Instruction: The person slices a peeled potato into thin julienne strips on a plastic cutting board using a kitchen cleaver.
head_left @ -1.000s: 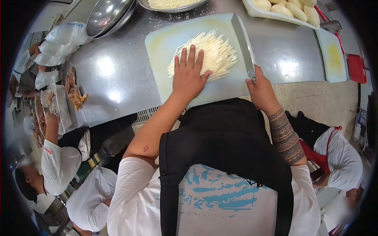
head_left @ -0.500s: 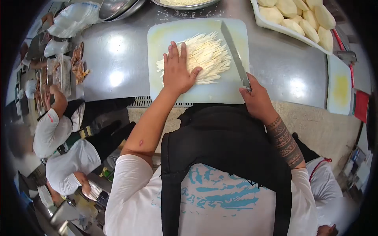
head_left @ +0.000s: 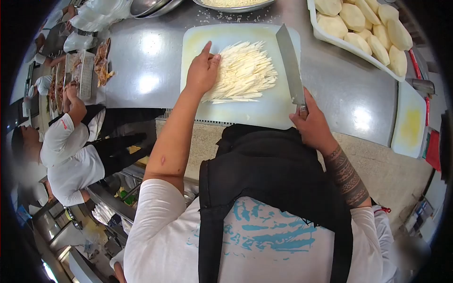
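A heap of thin, pale vegetable strips [head_left: 247,73] lies on a white cutting board [head_left: 203,37] on the metal table. My left hand [head_left: 204,70] is turned on edge against the heap's left side, its index finger stretched out and the thumb apart; its other fingers are partly hidden. At the board's right side, my right hand [head_left: 312,120] is closed round the handle of a kitchen knife [head_left: 290,66]. The broad blade points away from me over the board, apart from the strips.
At the right back stands a white tray [head_left: 347,47] of peeled pale tubers [head_left: 353,17]. A metal bowl [head_left: 236,8] of shredded food sits behind the board among scattered bits. Another cutting board [head_left: 408,120] is at the far right. Co-workers [head_left: 71,141] stand on the left.
My left hand has gone from lying flat on the strips to standing on edge at their left side. The knife has turned, showing more of its blade. The heap looks more compact at left.
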The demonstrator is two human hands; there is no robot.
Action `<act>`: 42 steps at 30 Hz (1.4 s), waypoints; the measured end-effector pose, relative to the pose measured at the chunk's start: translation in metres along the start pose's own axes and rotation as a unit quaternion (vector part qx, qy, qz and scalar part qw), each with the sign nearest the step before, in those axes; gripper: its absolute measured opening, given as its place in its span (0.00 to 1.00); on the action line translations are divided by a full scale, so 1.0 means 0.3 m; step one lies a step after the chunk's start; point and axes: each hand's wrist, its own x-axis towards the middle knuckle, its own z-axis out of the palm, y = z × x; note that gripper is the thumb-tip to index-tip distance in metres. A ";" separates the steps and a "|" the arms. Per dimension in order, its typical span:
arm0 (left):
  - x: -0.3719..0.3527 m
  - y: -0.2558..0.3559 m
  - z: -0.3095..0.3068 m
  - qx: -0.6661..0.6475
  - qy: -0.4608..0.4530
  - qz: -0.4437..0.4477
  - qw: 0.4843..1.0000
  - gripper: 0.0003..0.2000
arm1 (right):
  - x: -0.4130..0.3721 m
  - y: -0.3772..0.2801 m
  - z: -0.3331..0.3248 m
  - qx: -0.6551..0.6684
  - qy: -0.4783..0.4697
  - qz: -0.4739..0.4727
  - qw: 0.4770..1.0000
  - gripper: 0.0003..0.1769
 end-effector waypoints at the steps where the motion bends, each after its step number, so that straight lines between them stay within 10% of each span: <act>1: 0.021 -0.033 0.016 0.078 0.050 0.068 0.993 0.29 | -0.020 0.003 0.015 0.009 -0.007 0.032 0.999 0.41; 6: 0.046 -0.012 0.050 0.010 -0.023 0.109 0.994 0.35 | -0.051 -0.051 0.048 0.077 0.009 0.142 0.987 0.41; 8: 0.016 -0.007 0.072 0.246 -0.032 0.230 0.941 0.38 | -0.045 -0.063 0.053 0.056 0.015 0.137 0.989 0.39; 14: 0.129 0.107 -0.007 0.188 -0.128 0.136 0.964 0.37 | -0.032 -0.058 0.108 -0.121 0.031 0.028 0.992 0.36; 22: 0.176 0.180 0.194 0.241 -0.060 0.233 0.940 0.18 | -0.033 -0.096 0.099 -0.134 0.065 0.009 0.989 0.34; 42: 0.093 0.209 0.261 0.278 0.006 0.220 0.935 0.18 | -0.056 -0.146 0.081 -0.189 0.075 0.013 0.979 0.18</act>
